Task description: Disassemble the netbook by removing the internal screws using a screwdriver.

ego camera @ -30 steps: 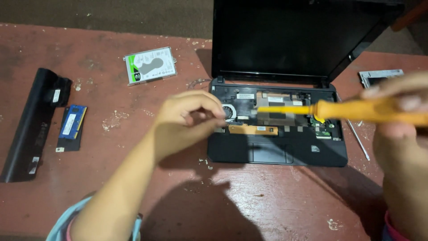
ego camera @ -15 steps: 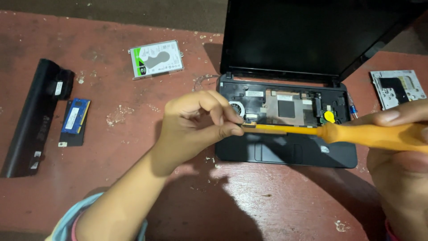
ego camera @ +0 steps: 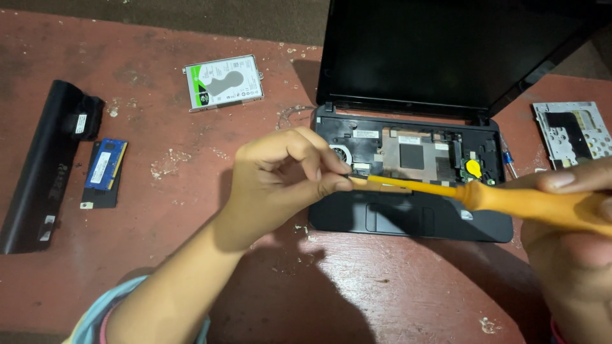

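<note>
An open black laptop with its keyboard removed lies on the red-brown table, its inner boards and fan exposed. My right hand grips the orange handle of a screwdriver, which points left across the laptop. My left hand pinches at the screwdriver's tip with thumb and fingers, just above the laptop's left side. Whatever sits between those fingertips is too small to tell.
A hard drive lies behind my left hand. At the far left rest a long black battery and a blue memory stick. A metal drive bracket and a small second screwdriver lie right of the laptop.
The screwdriver has swung lower and toward me, its tip going from the laptop's middle to my left fingers. My left hand lifted slightly and closed on the tip.
</note>
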